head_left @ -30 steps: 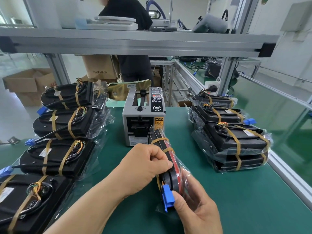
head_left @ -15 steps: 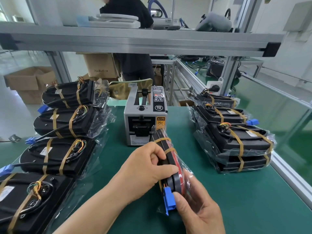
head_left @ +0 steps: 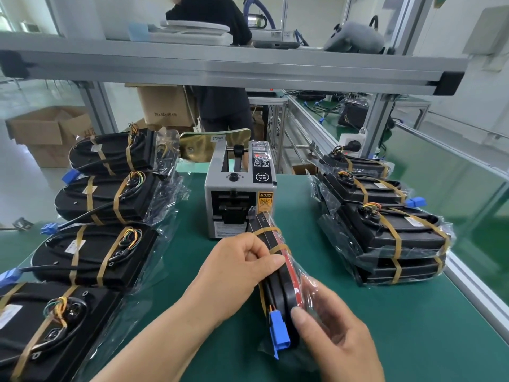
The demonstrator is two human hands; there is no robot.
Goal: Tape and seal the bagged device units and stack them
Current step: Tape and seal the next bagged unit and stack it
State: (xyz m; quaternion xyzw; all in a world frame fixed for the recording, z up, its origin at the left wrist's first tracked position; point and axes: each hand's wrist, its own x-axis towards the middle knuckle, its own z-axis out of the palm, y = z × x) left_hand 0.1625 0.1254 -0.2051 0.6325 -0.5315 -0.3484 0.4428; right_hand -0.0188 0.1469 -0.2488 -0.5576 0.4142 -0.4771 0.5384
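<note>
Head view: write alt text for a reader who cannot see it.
Two hands hold a bagged device unit on edge at a green bench, left hand gripping its upper edge, right hand its near end. A tape dispenser stands behind; more bagged units lie on both sides.

Nearest bagged unit (head_left: 82, 321) partly off-frame, lower left.

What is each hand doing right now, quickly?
Left hand: fingers curled round the bagged unit, holding it on edge.
Right hand: fingers grip the same unit's near end.
</note>
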